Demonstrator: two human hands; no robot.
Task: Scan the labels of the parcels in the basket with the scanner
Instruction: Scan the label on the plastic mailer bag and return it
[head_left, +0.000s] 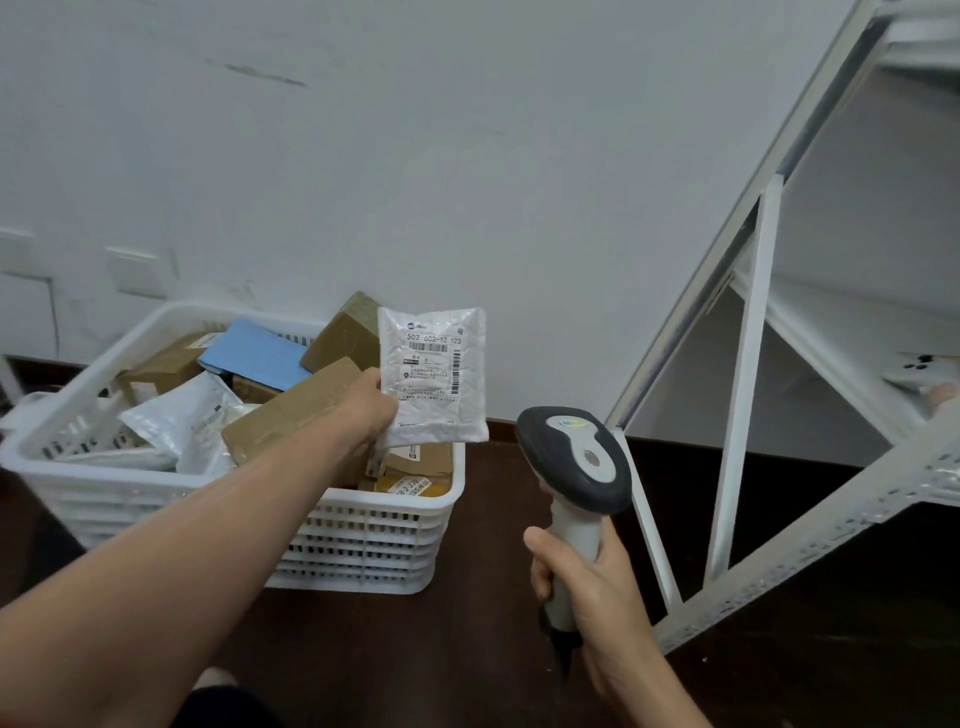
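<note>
My left hand holds a small white padded parcel upright above the right end of the white plastic basket, its printed label with barcode facing me. My right hand grips the handle of a grey and white scanner, whose head points up towards the parcel from below and to the right. The basket holds several parcels: brown cardboard boxes, a blue envelope and white plastic mailers.
The basket stands on a dark floor against a white wall. A white metal shelving rack rises at the right, its angled struts close to the scanner. Wall sockets sit at the left.
</note>
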